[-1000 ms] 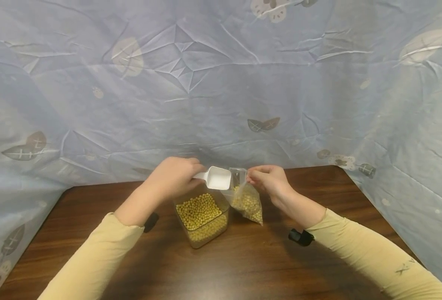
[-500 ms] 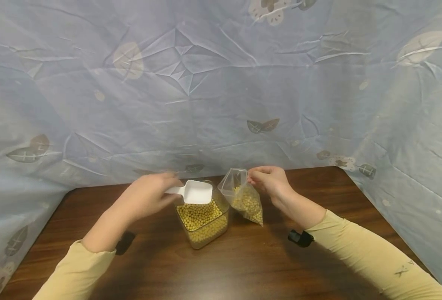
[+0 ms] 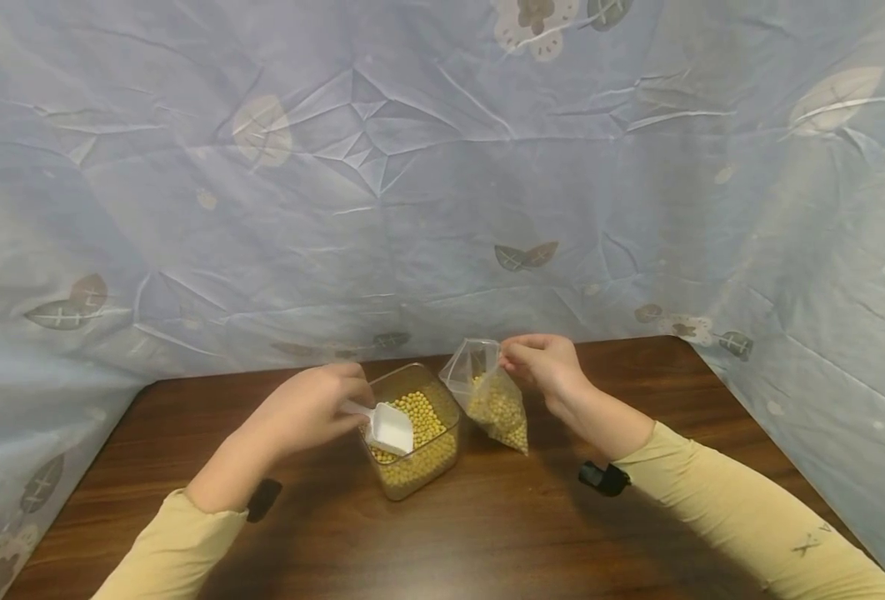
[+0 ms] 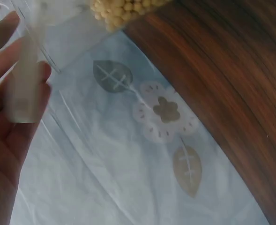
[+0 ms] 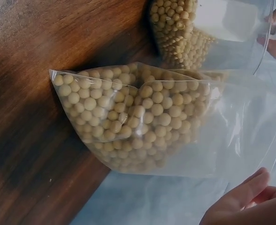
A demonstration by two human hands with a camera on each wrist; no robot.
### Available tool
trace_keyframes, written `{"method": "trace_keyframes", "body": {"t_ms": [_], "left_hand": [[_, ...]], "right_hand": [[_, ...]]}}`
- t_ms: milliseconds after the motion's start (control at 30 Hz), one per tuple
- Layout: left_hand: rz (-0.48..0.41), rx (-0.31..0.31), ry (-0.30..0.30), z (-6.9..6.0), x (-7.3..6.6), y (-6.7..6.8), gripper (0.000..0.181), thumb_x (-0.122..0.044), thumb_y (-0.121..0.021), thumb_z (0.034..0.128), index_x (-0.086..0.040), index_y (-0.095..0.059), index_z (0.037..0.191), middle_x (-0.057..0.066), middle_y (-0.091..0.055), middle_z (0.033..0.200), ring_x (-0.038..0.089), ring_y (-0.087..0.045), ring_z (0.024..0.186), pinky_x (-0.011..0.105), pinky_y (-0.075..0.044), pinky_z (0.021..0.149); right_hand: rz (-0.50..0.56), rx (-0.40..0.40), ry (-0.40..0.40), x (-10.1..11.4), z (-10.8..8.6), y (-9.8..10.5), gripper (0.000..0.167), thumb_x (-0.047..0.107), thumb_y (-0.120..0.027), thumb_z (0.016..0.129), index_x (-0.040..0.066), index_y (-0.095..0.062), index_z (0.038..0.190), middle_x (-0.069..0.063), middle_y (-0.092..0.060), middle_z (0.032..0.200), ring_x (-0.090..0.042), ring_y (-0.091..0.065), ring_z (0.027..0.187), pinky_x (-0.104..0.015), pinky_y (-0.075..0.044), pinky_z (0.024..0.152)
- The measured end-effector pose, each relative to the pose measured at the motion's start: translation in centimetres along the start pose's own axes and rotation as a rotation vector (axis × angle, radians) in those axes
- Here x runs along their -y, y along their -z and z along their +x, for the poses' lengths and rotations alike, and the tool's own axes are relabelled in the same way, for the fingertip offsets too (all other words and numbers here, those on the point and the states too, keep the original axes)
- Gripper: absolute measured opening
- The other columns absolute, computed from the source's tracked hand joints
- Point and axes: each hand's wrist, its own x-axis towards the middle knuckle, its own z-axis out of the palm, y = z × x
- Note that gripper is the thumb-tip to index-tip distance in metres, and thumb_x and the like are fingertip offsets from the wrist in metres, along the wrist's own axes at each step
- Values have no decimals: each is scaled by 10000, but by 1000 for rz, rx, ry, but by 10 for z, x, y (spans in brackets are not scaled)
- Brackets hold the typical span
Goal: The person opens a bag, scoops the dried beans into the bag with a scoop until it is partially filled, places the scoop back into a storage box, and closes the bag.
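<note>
My left hand [image 3: 318,408] grips the handle of a white scoop [image 3: 392,428]. The scoop's bowl is tilted down inside a clear square container [image 3: 412,479], among yellow soybeans [image 3: 422,412]; no beans can be made out in the bowl. To the right of the container, my right hand [image 3: 547,367] pinches the top edge of a clear plastic bag [image 3: 461,371]. Soybeans fill the lower part of the bag, as the right wrist view shows on the bag's soybeans [image 5: 152,112]. The bag's mouth is spread open. In the left wrist view, the scoop's handle [image 4: 25,89] lies across the curled fingers.
Container and bag stand close together on a dark wooden table [image 3: 487,533]. Behind the table's far edge hangs a pale blue cloth [image 3: 442,208] with leaf prints. Black wrist devices show under both wrists, one being the right wrist camera [image 3: 603,477].
The left hand has moved the scoop left from beside the bag's mouth, then down into the container. The right hand has stayed nearly still, holding the bag.
</note>
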Motion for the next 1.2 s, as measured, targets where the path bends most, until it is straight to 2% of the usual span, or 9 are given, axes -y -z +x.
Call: {"method": "trace_keyframes", "body": {"t_ms": [200, 400, 500, 600, 700, 800, 900, 967, 1200], "left_hand": [[47, -80, 84, 15, -19, -8, 231, -264, -885, 861, -96, -782, 982, 8, -710, 934, 179, -701, 833, 383, -604, 781], [-8, -188, 217, 45, -69, -16, 286, -331, -866, 883, -72, -785, 976, 34, -739, 932, 211, -724, 834, 387, -610, 767], [-31, -171, 296, 62, -93, -19, 302, -403, -834, 907, -107, -782, 879, 19, -729, 867, 203, -709, 755, 378, -586, 682], [12, -119, 367, 76, -109, -24, 409, -492, -801, 913, -124, -719, 754, 33, -691, 796, 218, -663, 660, 377, -544, 595], [28, -107, 410, 86, -117, -32, 484, -545, -794, 903, -126, -656, 706, 65, -670, 770, 246, -647, 624, 384, -524, 556], [-6, -147, 447, 94, -121, -42, 487, -556, -821, 876, -139, -637, 706, 46, -653, 734, 221, -625, 598, 358, -485, 527], [-97, -192, 478, 99, -122, -49, 458, -516, -847, 866, -142, -638, 706, 0, -602, 662, 161, -538, 549, 311, -401, 483], [-177, -225, 490, 102, -121, -53, 406, -459, -862, 869, -131, -682, 712, -19, -602, 635, 123, -468, 535, 275, -357, 476], [-415, -315, 529, 108, -116, -59, 202, -298, -902, 849, -104, -853, 882, 4, -804, 784, 71, -536, 579, 226, -446, 557]], "right_hand": [[-3, -75, 39, 7, -3, 1, 307, 2, -657, 984, -190, -680, 1223, 60, -723, 769, -7, -706, 671, -165, -604, 744], [14, -114, 74, 11, -10, 1, 265, -25, -671, 971, -185, -699, 1181, 64, -717, 757, -36, -718, 677, -194, -621, 766], [45, -143, 86, 12, -14, 0, 226, -41, -682, 952, -171, -723, 1133, 59, -720, 731, -40, -713, 665, -222, -629, 786], [52, -173, 60, 11, -20, 1, 217, -1, -699, 958, -123, -741, 1132, 80, -725, 712, -37, -714, 674, -265, -606, 892], [37, -193, 32, 8, -25, 3, 224, 53, -707, 971, -79, -749, 1147, 108, -727, 692, -48, -725, 705, -313, -548, 1007], [54, -191, 24, 5, -28, 7, 210, 55, -702, 973, -70, -749, 1135, 109, -730, 682, -52, -724, 706, -248, -550, 949], [78, -176, 28, 3, -30, 9, 200, 35, -691, 974, -79, -742, 1130, 100, -732, 696, -38, -719, 695, -162, -565, 792], [91, -164, 27, 2, -30, 11, 224, 27, -682, 976, -98, -729, 1156, 95, -732, 711, -28, -712, 693, -153, -569, 776], [130, -128, 6, 1, -30, 14, 326, 12, -653, 984, -154, -664, 1264, 81, -731, 748, -16, -718, 704, -142, -587, 766]]}}
